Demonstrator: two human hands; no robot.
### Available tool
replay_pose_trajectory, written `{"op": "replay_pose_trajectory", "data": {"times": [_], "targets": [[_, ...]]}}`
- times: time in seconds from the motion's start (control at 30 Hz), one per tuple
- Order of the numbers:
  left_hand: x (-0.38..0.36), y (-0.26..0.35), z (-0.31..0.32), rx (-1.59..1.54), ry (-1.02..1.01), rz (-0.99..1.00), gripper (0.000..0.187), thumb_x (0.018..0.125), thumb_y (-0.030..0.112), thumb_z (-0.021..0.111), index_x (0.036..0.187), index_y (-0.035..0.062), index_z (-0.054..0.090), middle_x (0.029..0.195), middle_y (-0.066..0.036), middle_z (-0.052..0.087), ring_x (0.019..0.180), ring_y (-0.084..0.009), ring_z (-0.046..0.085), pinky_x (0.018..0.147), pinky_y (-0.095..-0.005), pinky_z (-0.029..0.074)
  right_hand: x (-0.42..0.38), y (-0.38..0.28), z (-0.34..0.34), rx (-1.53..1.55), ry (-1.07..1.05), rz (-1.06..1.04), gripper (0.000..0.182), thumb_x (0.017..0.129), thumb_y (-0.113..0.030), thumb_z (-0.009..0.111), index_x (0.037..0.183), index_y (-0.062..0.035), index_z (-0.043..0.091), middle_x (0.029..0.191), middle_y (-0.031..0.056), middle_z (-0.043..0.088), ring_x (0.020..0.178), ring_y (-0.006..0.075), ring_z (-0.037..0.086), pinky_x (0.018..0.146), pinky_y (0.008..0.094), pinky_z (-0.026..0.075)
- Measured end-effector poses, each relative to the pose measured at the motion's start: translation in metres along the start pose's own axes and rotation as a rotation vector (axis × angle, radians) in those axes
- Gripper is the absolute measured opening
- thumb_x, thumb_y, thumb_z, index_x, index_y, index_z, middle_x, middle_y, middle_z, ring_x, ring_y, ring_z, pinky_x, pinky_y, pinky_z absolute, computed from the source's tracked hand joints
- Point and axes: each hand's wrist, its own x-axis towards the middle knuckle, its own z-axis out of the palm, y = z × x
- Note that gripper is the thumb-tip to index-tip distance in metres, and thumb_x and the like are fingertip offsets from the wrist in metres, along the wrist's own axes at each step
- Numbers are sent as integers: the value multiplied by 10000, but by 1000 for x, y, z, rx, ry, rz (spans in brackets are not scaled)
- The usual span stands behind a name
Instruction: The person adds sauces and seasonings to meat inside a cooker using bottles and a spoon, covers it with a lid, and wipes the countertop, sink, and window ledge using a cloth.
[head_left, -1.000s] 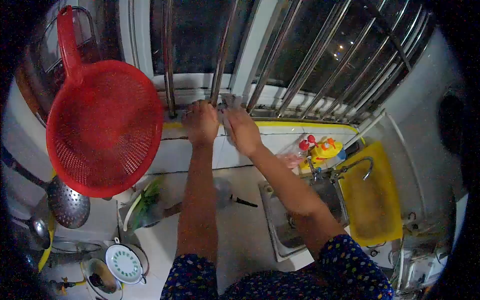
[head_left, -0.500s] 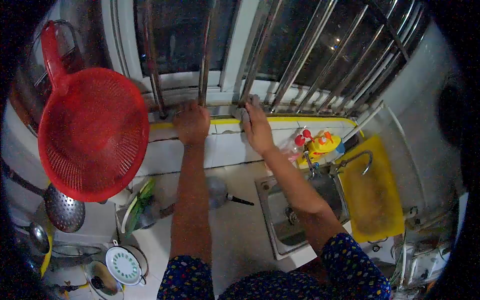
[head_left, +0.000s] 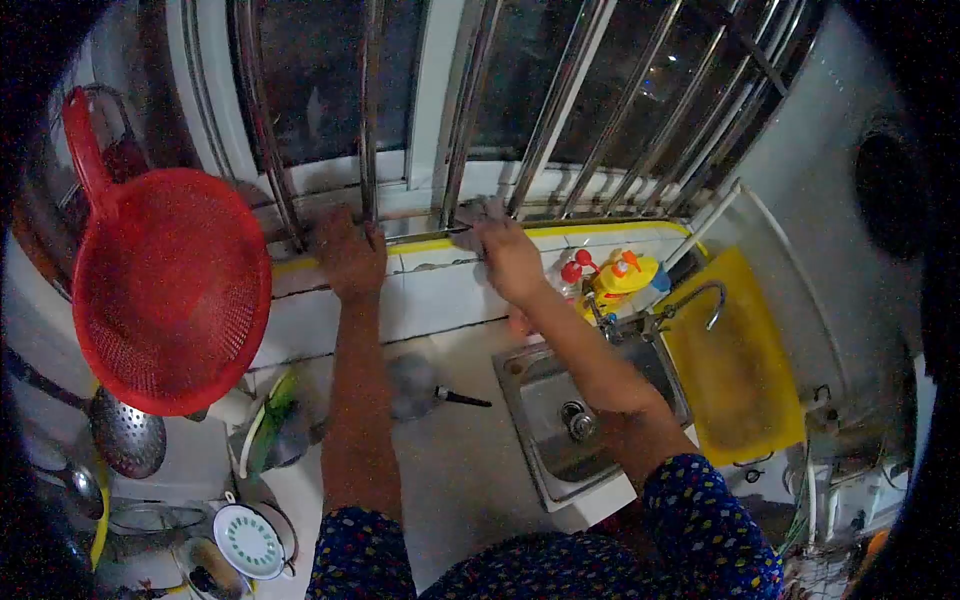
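Observation:
My left hand (head_left: 347, 255) is closed around the lower end of a metal window bar (head_left: 369, 120), at the sill edge with its yellow strip (head_left: 430, 245). To its right, my right hand (head_left: 511, 262) grips a grey cloth (head_left: 482, 218) and presses it on the sill between two upright bars. Part of the cloth sticks out past the fingers toward the window.
A red colander (head_left: 175, 290) hangs at the left, near a slotted ladle (head_left: 128, 432). Below right are a steel sink (head_left: 560, 440), a yellow bottle (head_left: 622, 282) and a yellow mat (head_left: 740, 360). A black-handled knife (head_left: 463, 397) lies on the counter.
The view has shifted, so most things sit further left. My right hand has turned, with its fingers now curled round the cloth, and more of the cloth shows. My left hand stays at the bar.

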Motion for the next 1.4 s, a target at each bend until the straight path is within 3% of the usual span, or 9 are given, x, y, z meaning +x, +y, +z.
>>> {"op": "replay_pose_trajectory", "data": {"times": [0.13, 0.2, 0.43, 0.57, 0.63, 0.8, 1.0, 1.3, 1.4], "targets": [[-1, 10, -18, -2, -88, -40, 386, 760, 225, 604, 1104, 62, 538, 1150, -149, 530, 1091, -309, 474, 954, -445, 353, -25, 28, -9, -99, 85, 34, 512, 678, 24, 562, 1181, -70, 535, 1196, 126, 528, 1101, 368, 461, 954, 424, 398], [-15, 16, -10, -102, -10, 228, 433, 746, 207, 631, 1131, 45, 516, 1144, -144, 530, 1077, -314, 480, 965, -452, 339, -34, 34, 6, -53, 131, 84, 511, 680, 25, 563, 1181, -70, 536, 1194, 125, 529, 1108, 371, 457, 957, 422, 396], [1, 110, -15, -397, -101, 80, 430, 762, 296, 637, 1088, 36, 532, 1111, -150, 526, 1055, -329, 482, 930, -435, 371, -35, 53, -5, -141, 22, -19, 457, 688, -2, 569, 1141, -61, 562, 1152, 124, 558, 1116, 367, 455, 984, 407, 374], [0, 119, 1, -43, -277, 11, 396, 791, 381, 586, 979, 35, 550, 1017, -134, 541, 1015, -306, 498, 879, -412, 406, -34, 93, -12, -253, -15, 19, 431, 710, -16, 567, 1138, -64, 570, 1122, 124, 577, 1051, 358, 484, 954, 393, 382], [-2, 121, 0, -2, -289, 4, 387, 797, 396, 570, 938, 36, 552, 984, -131, 546, 1003, -295, 504, 863, -411, 415, -25, 88, -12, -217, 167, 113, 316, 657, -76, 624, 972, -54, 616, 1059, 135, 582, 1032, 353, 498, 913, 413, 415], [-2, 119, 5, -114, -292, -38, 325, 787, 354, 576, 878, 44, 548, 924, -122, 553, 959, -275, 526, 844, -424, 421, 0, 84, 7, -13, 345, 334, 328, 669, -103, 649, 995, -82, 623, 1037, 141, 592, 996, 343, 527, 888, 400, 424], [-5, 120, 10, -151, -351, -108, 337, 779, 348, 578, 911, 41, 535, 940, -127, 552, 939, -294, 532, 868, -438, 396, 12, 107, -34, -252, -85, 132, 313, 713, -186, 631, 1014, -103, 608, 994, 131, 592, 918, 313, 571, 780, 417, 485], [0, 121, -4, -98, -290, -30, 323, 788, 330, 574, 935, 44, 541, 947, -116, 556, 964, -282, 528, 880, -424, 390, -21, 49, 6, -133, 195, 62, 411, 717, -106, 633, 1122, -116, 566, 950, 125, 555, 954, 332, 540, 749, 418, 476], [2, 122, -9, -59, -309, -48, 301, 794, 314, 570, 929, 45, 557, 954, -113, 559, 935, -280, 542, 887, -415, 392, -17, 63, -10, -63, 96, 196, 366, 720, -76, 638, 1075, -106, 557, 918, 131, 571, 886, 320, 564, 721, 405, 478]]}}
